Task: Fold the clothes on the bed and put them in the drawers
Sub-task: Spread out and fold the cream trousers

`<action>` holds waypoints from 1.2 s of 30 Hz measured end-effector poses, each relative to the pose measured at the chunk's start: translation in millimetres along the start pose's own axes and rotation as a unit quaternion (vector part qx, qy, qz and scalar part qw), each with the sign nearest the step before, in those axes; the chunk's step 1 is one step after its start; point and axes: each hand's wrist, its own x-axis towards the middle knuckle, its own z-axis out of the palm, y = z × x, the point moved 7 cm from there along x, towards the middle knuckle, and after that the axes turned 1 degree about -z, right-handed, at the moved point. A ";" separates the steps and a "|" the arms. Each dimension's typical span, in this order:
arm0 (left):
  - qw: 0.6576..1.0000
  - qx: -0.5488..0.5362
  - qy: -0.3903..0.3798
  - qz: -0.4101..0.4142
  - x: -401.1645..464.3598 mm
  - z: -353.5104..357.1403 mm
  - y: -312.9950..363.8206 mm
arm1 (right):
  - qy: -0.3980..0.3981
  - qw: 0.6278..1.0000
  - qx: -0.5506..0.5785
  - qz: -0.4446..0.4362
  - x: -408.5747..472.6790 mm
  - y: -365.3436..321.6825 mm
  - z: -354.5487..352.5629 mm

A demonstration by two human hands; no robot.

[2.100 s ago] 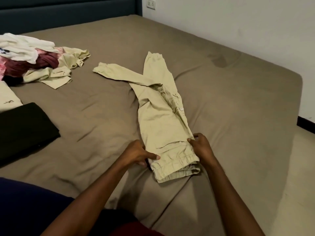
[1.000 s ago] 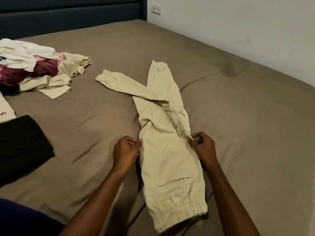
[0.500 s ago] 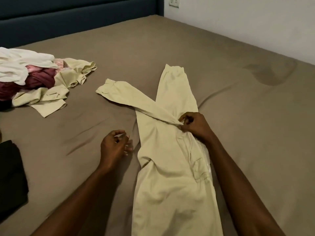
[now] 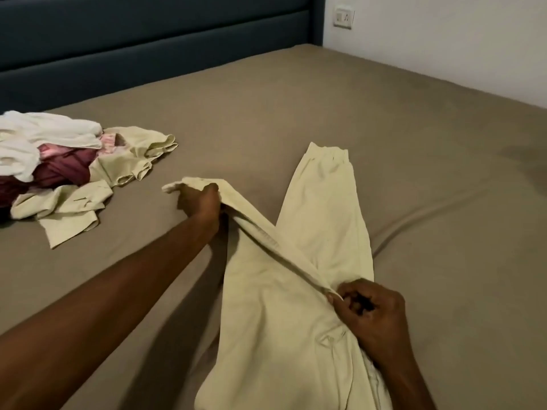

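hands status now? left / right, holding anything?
Left hand: closed, gripping the cuff end of the crossed leg of the cream trousers.
Right hand: closed, pinching the same leg's edge near the crotch.

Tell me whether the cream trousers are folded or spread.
Spread: the cream trousers lie lengthwise on the bed, legs crossed, left hand gripping one cuff.

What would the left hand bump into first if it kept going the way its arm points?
Probably nothing soon: past the left hand lies bare brown bedsheet, then the dark blue padded headboard, though depth is unclear.
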 end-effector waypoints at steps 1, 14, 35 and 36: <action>0.999 0.009 -0.010 0.037 1.8 17.4 14.4 | 0.008 1.000 -0.016 -0.016 1.9 2.0 -1.3; 0.916 0.205 -0.200 0.281 -107.9 275.3 73.9 | 0.108 0.981 -0.160 0.037 -1.0 25.5 -19.3; 0.877 0.348 -0.192 0.269 -61.0 177.7 0.7 | 0.107 0.963 -0.143 0.200 -3.8 34.8 -31.6; 0.909 0.286 -0.200 0.227 -60.0 162.0 -3.5 | 0.112 0.963 -0.122 0.213 -4.5 35.4 -32.5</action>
